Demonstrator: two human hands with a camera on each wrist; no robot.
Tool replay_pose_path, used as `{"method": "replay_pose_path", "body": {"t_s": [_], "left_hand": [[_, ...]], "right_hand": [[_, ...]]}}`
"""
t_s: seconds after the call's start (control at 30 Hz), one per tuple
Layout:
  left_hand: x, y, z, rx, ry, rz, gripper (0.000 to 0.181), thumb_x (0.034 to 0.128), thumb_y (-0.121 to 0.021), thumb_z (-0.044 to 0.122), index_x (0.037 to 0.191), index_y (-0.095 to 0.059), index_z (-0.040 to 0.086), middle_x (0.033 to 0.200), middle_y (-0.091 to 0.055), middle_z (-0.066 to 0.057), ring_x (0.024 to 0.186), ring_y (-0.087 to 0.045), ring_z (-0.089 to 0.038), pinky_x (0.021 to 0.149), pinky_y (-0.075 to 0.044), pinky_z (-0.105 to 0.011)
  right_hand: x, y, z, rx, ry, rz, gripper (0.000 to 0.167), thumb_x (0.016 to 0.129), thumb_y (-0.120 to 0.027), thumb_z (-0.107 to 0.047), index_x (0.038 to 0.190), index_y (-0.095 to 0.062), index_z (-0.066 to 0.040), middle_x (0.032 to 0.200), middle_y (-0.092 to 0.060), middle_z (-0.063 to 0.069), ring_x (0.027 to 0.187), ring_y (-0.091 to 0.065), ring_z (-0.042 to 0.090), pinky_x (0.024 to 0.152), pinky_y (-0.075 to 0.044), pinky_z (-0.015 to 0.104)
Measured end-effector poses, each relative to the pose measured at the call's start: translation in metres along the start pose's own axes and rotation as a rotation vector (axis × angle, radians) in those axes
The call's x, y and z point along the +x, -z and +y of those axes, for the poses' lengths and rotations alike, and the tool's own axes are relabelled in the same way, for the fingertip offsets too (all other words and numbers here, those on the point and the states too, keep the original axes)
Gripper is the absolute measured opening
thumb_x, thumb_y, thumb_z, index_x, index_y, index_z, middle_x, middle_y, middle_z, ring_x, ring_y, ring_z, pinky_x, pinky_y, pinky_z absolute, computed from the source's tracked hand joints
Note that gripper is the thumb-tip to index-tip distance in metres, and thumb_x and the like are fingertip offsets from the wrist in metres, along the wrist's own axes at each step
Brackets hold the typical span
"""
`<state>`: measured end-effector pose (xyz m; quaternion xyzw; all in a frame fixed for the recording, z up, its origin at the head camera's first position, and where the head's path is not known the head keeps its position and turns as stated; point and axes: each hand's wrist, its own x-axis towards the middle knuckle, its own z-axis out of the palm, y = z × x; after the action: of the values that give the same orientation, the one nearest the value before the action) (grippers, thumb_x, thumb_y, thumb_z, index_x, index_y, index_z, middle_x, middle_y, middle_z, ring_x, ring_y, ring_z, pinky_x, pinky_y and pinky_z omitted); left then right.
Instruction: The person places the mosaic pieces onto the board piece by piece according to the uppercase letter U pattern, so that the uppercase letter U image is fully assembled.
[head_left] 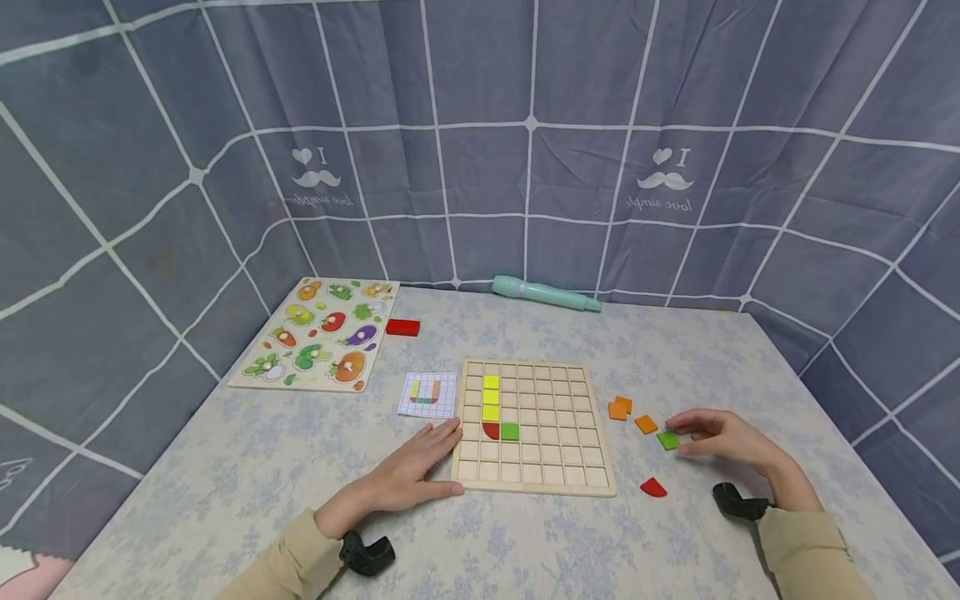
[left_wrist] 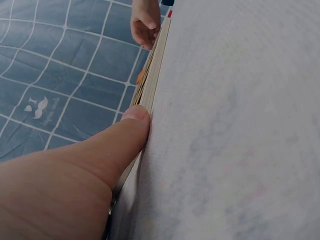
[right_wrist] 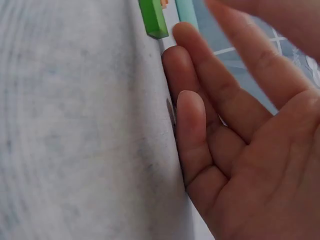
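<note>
A wooden grid board (head_left: 536, 488) lies flat, with three yellow squares (head_left: 491, 397) in a column, a red quarter-round piece (head_left: 491, 431) below them and a green square (head_left: 510, 432) beside that. My left hand (head_left: 408, 471) rests at the board's left edge, fingers extended; in the left wrist view its thumb (left_wrist: 120, 140) touches the board's side. At the right, my right hand (head_left: 727, 439) has thumb and index finger apart around a loose green square (head_left: 668, 440). The right wrist view shows the green piece (right_wrist: 154, 19) beyond the fingertips; whether they touch it I cannot tell.
Loose orange squares (head_left: 646, 425) and a red quarter-round (head_left: 653, 487) lie right of the board. A pattern card (head_left: 427, 395) is at its upper left, near a vegetable puzzle (head_left: 315, 333) and a red block (head_left: 402, 327). A teal pen-shaped object (head_left: 546, 293) lies at the back.
</note>
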<state>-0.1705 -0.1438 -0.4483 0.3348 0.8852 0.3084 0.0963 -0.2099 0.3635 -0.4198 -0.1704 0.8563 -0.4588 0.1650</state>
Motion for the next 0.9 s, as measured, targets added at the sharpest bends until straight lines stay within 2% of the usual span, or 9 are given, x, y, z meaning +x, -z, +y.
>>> {"method": "replay_pose_path", "body": {"t_s": [0.5,0.9], "left_hand": [[-0.0008,0.0001,-0.0006,0.003,-0.032,0.014,0.079,0.0908,-0.059,0.044,0.146,-0.026,-0.003,0.154,-0.017,-0.013,0.142,-0.015,-0.024,0.116,-0.01,-0.044],[0.0,-0.0004,-0.0009,0.015,-0.031,0.014,0.08,0.0908,-0.058,0.044,0.146,-0.026,-0.003,0.155,-0.017,-0.012,0.142,-0.014,-0.023,0.117,-0.008,-0.043]], "right_hand": [[-0.0016,-0.0048,0.006,-0.052,0.011,0.013,0.044,0.082,-0.073,-0.011,0.12,-0.059,0.006,0.117,-0.057,0.021,0.089,-0.055,0.008,0.073,-0.048,0.018],[0.0031,-0.0099,0.0077,-0.143,0.007,0.066,0.04,0.079,-0.077,-0.016,0.112,-0.065,0.002,0.109,-0.06,0.015,0.082,-0.052,0.006,0.065,-0.046,0.02]]}}
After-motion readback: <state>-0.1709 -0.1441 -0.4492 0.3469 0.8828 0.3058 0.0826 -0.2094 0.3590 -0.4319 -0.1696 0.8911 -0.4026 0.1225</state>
